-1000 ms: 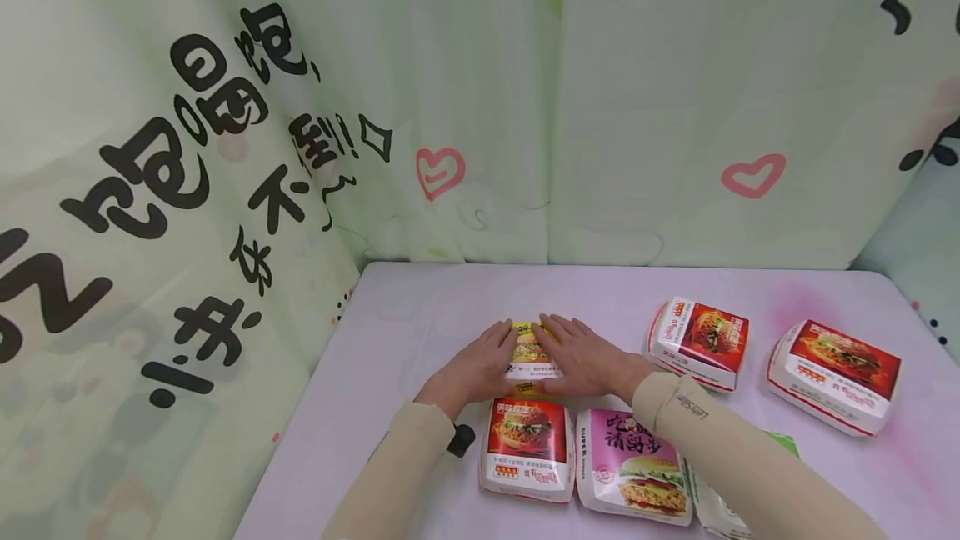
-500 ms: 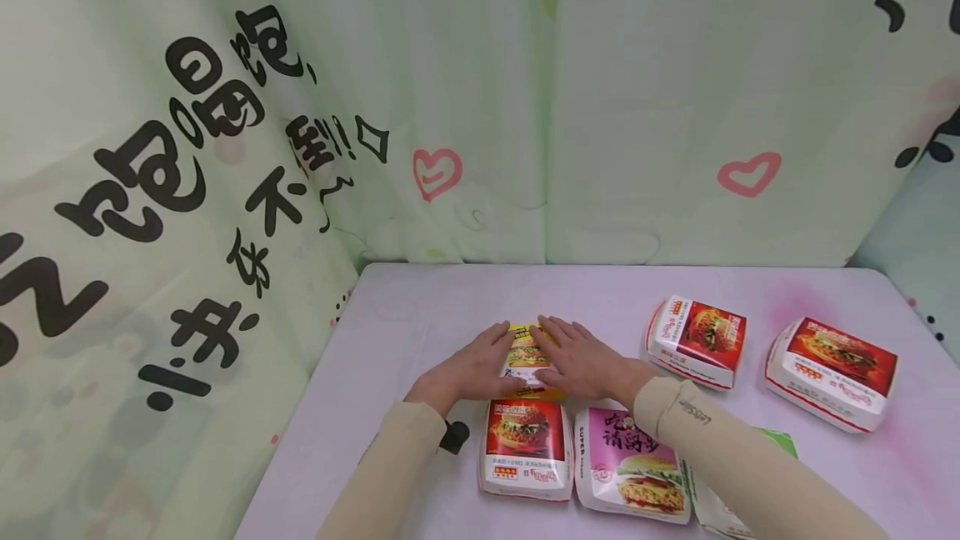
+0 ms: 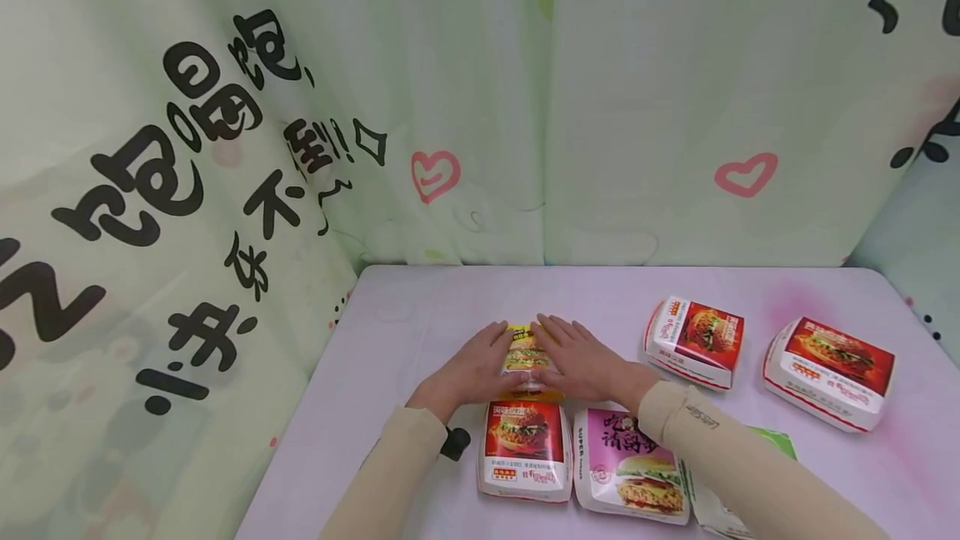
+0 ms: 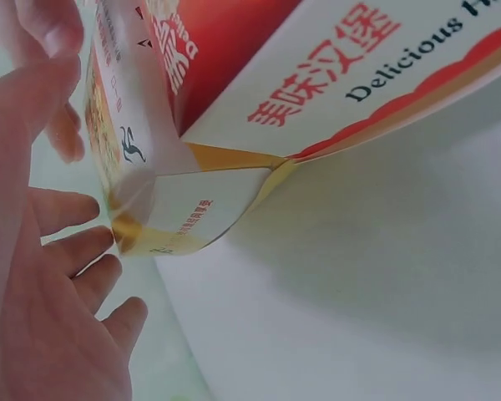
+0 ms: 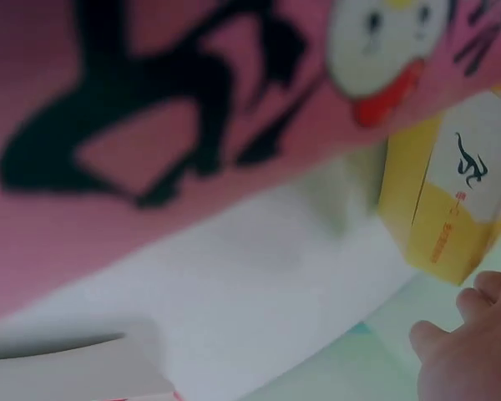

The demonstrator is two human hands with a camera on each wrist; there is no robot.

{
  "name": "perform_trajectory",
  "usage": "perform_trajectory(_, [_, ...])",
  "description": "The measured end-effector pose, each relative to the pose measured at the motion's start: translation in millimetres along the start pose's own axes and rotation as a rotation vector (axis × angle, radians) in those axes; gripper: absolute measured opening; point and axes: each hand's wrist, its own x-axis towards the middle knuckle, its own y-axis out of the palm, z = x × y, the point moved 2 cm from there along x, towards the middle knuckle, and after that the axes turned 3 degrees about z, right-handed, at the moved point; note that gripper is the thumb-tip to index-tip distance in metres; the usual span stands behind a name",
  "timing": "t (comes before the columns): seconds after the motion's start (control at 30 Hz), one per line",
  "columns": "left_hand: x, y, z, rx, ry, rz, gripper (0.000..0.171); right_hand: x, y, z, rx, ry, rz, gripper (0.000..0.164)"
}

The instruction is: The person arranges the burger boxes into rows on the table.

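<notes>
Yellow box (image 3: 525,357) lies left of centre, between far edge of surface (image 3: 600,290) and red-topped box (image 3: 523,450). Left hand (image 3: 467,367) and right hand (image 3: 587,358) flank it, fingers straight; I see no pinch. My judgement: uneven pressure could skew box; excess force could crease card.

Room lies beyond the yellow box (image 3: 523,352) — a red-topped carton (image 3: 525,452) blocks nearside.

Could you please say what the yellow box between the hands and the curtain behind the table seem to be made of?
The yellow box looks like thin, slightly glossy printed cardboard, with crisply creased edges. The curtain is probably matte fabric, given its soft folds, though plastic is possible.
</notes>
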Motion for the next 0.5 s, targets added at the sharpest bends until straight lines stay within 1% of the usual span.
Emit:
perform_trajectory(0.17, [3.5, -2.5, -5.3, 0.019, 0.007, -0.028, 0.084, -10, -9, -10, 0.016, 0.013, -0.054, 0.077])
perform_trajectory(0.3, [5.0, -5.4, -10.4, -0.018, 0.017, -0.054, 0.083, -21, -14, -23, 0.031, 0.047, -0.119, 0.077])
perform_trajectory(0.37, [6.2, -7.0, -13.9, -0.035, 0.022, -0.064, 0.082, -28, -17, -29, 0.057, 0.058, -0.152, 0.076])
perform_trajectory(0.5, [10.2, -9.6, -23.2, -0.044, 0.037, -0.070, 0.081, -40, -20, -38, 0.090, 0.089, -0.184, 0.075])
